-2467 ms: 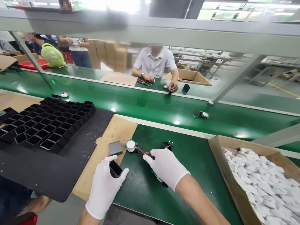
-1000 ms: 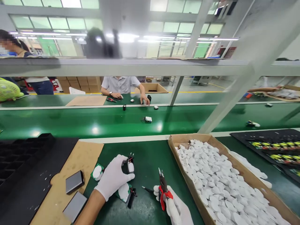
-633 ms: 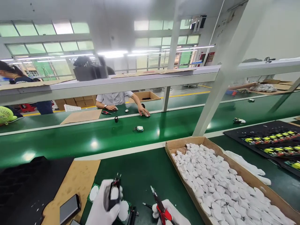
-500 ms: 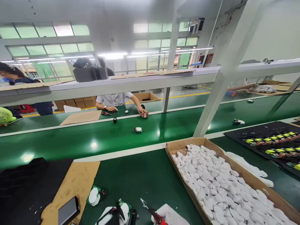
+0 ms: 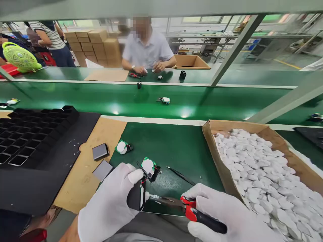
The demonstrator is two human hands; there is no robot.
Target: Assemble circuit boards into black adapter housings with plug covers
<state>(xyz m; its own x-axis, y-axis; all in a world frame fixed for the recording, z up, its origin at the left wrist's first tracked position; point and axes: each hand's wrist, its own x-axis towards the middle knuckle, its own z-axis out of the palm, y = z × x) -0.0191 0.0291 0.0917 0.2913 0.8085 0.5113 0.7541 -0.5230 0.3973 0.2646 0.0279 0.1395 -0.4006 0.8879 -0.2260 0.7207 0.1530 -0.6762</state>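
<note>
My left hand point(image 5: 108, 201), in a white glove, grips a black rectangular casing point(image 5: 133, 197) with its open end toward the right. A green circuit board with a white round pad point(image 5: 148, 165) sits by the casing's far end, red and black wires between them. In my right hand point(image 5: 222, 211), also gloved, are needle-nose pliers point(image 5: 171, 201) with red and black handles. Their jaw tips reach close to my left fingertips and the casing's open end; whether they touch cannot be made out. Tweezers point(image 5: 181, 175) lie on the green bench beyond the pliers.
A cardboard tray point(image 5: 218, 164) full of white round pieces point(image 5: 264, 181) stands at right. To the left are another board point(image 5: 122, 147), a dark casing point(image 5: 100, 152) on cardboard, and rows of black casings point(image 5: 32, 131). Across the green belt point(image 5: 101, 101) a co-worker point(image 5: 148, 47) sits.
My view has swung down and left, bringing both hands fully into sight. The pliers now point left beside the casing. The co-worker's outstretched arm has drawn back from the belt.
</note>
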